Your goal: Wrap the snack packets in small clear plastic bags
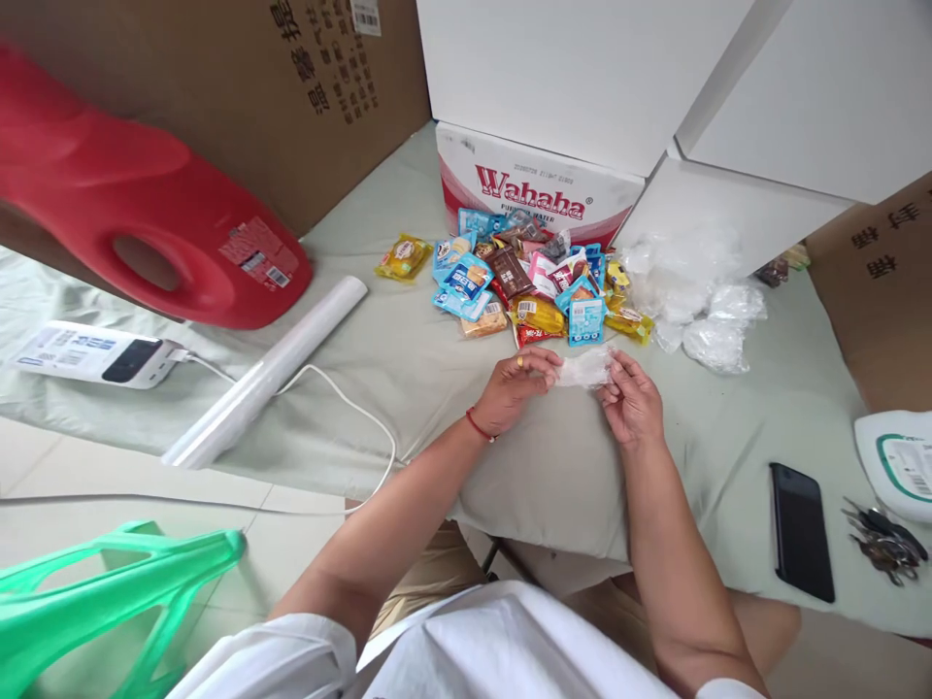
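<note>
Between my two hands, a small clear plastic bag point(583, 369) is stretched flat above the table's near edge. My left hand point(514, 386) pinches its left end, with a ring and a red bracelet showing. The right end is pinched by my right hand point(632, 396). Just beyond lies a pile of wrapped snacks: a brown packet point(511, 271), blue packets point(467, 279), a yellow packet point(539, 314) and several others. A heap of crumpled clear plastic bags point(717, 325) sits to the right of the pile. One yellow wrapped snack point(404, 258) lies apart at the left.
A Wahaha carton point(535, 180) stands behind the snacks. On the left are a red jug point(160, 223), a plastic film roll point(266, 374), a power bank point(94, 355) with a white cable and a green stool point(123, 573). Rightward lie a phone point(801, 532) and keys point(884, 544).
</note>
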A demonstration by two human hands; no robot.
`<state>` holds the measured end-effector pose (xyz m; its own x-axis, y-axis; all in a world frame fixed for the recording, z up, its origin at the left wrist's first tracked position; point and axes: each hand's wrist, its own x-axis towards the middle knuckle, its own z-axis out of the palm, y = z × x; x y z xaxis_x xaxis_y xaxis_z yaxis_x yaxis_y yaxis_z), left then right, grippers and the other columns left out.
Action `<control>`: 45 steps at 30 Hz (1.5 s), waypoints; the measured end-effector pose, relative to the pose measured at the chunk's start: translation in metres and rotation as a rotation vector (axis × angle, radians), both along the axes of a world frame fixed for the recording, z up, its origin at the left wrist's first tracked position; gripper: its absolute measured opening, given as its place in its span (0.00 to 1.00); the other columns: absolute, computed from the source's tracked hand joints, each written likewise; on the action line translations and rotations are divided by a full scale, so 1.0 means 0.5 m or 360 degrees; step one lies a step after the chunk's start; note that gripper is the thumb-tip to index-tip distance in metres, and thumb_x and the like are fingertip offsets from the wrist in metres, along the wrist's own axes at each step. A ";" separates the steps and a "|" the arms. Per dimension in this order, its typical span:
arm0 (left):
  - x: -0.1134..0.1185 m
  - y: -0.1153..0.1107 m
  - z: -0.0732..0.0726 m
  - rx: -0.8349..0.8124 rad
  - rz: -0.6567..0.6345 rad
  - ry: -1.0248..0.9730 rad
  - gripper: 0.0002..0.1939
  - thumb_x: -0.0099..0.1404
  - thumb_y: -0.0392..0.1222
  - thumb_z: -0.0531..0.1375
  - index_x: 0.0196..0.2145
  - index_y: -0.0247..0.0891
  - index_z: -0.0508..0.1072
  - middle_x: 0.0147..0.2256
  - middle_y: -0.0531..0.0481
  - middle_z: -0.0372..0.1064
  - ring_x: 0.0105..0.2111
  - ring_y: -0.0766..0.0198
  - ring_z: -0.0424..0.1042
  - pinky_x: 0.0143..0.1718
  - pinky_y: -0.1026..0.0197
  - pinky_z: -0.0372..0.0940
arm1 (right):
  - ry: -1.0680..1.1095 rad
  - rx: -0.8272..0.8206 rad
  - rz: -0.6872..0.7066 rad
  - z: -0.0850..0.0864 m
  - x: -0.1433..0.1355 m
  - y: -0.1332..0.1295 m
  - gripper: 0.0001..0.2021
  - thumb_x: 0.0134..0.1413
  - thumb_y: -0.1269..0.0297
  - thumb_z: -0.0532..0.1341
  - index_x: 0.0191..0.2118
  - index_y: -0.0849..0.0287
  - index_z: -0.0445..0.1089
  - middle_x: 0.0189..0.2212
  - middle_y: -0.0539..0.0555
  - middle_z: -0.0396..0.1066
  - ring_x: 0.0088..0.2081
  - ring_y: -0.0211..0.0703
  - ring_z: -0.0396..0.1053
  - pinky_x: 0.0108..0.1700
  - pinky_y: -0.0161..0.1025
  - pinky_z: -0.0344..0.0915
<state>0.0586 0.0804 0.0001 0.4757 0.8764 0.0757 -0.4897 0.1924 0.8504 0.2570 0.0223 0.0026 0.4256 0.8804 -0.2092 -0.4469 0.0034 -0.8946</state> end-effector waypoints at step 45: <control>-0.026 0.014 0.001 -0.0521 0.0239 -0.0073 0.26 0.59 0.60 0.70 0.39 0.45 0.60 0.41 0.50 0.76 0.31 0.60 0.77 0.25 0.62 0.66 | -0.0556 0.0075 0.0076 0.061 -0.013 0.006 0.31 0.52 0.29 0.62 0.45 0.52 0.78 0.40 0.54 0.75 0.41 0.42 0.72 0.37 0.36 0.69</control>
<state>0.0454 0.0873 0.0003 0.3425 0.9174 -0.2025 -0.5693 0.3741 0.7321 0.2507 0.0252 0.0332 0.4225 0.9062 -0.0167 -0.1143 0.0350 -0.9928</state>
